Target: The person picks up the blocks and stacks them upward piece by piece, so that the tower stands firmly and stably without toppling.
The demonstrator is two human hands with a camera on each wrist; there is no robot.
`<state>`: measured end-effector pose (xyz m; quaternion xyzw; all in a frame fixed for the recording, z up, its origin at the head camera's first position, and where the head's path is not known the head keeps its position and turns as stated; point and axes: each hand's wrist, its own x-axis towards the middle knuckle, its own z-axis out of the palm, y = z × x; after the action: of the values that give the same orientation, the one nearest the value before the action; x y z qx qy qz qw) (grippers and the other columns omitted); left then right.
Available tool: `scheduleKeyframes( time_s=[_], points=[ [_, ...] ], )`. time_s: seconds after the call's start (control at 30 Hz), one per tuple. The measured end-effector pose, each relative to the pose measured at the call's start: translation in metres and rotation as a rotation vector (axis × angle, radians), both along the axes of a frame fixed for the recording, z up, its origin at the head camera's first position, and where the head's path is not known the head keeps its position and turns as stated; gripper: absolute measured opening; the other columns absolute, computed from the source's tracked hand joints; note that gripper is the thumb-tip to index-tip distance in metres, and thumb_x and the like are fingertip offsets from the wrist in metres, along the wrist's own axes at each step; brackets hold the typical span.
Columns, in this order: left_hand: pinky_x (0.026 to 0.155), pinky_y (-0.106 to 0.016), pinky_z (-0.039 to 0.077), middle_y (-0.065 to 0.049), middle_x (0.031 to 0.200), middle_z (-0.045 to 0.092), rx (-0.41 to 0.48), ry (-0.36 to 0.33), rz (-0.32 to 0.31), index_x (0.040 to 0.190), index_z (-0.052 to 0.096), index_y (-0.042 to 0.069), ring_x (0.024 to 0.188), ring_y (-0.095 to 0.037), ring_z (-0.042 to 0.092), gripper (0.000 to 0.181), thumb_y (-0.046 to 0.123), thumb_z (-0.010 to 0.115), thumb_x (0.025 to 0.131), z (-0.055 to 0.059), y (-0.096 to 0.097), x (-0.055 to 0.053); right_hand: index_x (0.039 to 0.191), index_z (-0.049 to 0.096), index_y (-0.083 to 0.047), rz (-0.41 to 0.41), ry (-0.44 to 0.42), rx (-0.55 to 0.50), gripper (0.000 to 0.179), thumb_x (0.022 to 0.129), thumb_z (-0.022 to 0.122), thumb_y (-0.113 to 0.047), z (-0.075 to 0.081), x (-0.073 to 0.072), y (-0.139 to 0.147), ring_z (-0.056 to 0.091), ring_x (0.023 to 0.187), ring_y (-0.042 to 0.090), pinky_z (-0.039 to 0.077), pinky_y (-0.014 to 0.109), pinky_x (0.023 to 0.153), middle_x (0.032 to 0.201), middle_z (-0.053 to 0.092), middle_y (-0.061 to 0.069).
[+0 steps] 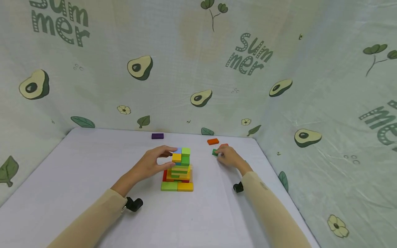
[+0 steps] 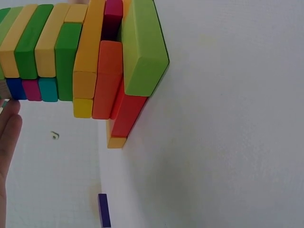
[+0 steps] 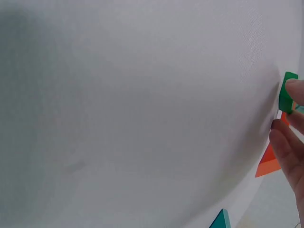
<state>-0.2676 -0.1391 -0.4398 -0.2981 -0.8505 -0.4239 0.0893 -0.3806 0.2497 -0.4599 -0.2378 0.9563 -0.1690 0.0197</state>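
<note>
A tower of colored wooden blocks [image 1: 180,168] stands on the white table, wider at its base than at its top. My left hand [image 1: 150,162] is at the tower's upper left side, fingertips by the blue top block [image 1: 177,150] and thumb lower down near the front. In the left wrist view its nearly straight fingers [image 2: 8,135] lie close to the stack's side. To the right of the tower, my right hand [image 1: 230,157] pinches a small green block [image 3: 285,97] between thumb and fingers, low over the table.
Just behind the right hand lies a red-orange block [image 1: 223,145], with an orange block [image 1: 213,141] a little farther back. A purple block [image 1: 157,136] sits near the table's rear edge. A teal block [image 3: 221,220] shows in the right wrist view. Printed cloth [image 1: 173,44] hangs behind the table.
</note>
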Motion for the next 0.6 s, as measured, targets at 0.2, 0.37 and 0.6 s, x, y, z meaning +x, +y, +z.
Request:
scheduleKeyframes(
  time_s=[0.2, 0.37, 0.6],
  points=[
    [0.106, -0.049, 0.056, -0.001, 0.143, 0.067, 0.013, -0.004, 0.001, 0.145, 0.063, 0.019, 0.126, -0.025, 0.067, 0.055, 0.030, 0.083, 0.095, -0.002, 0.001, 0.000, 0.113, 0.083, -0.006, 0.029, 0.044, -0.066, 0.020, 0.093, 0.081, -0.005, -0.006, -0.004, 0.001, 0.064, 0.089, 0.017, 0.059, 0.036, 0.086, 0.102, 0.076, 0.003],
    [0.105, -0.048, 0.057, 0.000, 0.142, 0.067, 0.011, 0.002, 0.009, 0.144, 0.063, 0.022, 0.126, -0.025, 0.068, 0.054, 0.031, 0.083, 0.095, -0.002, 0.002, 0.000, 0.109, 0.084, -0.007, 0.049, 0.060, -0.092, 0.016, 0.094, 0.080, -0.004, -0.009, -0.006, -0.001, 0.062, 0.088, 0.015, 0.057, 0.031, 0.083, 0.100, 0.078, 0.001],
    [0.105, -0.050, 0.056, -0.001, 0.142, 0.067, 0.013, -0.002, 0.008, 0.144, 0.063, 0.021, 0.126, -0.025, 0.068, 0.054, 0.029, 0.083, 0.095, -0.002, 0.001, -0.001, 0.112, 0.083, -0.006, 0.084, 0.051, -0.098, 0.018, 0.094, 0.080, -0.005, -0.003, 0.004, -0.010, 0.067, 0.092, 0.018, 0.061, 0.034, 0.088, 0.104, 0.078, 0.004]
  ],
)
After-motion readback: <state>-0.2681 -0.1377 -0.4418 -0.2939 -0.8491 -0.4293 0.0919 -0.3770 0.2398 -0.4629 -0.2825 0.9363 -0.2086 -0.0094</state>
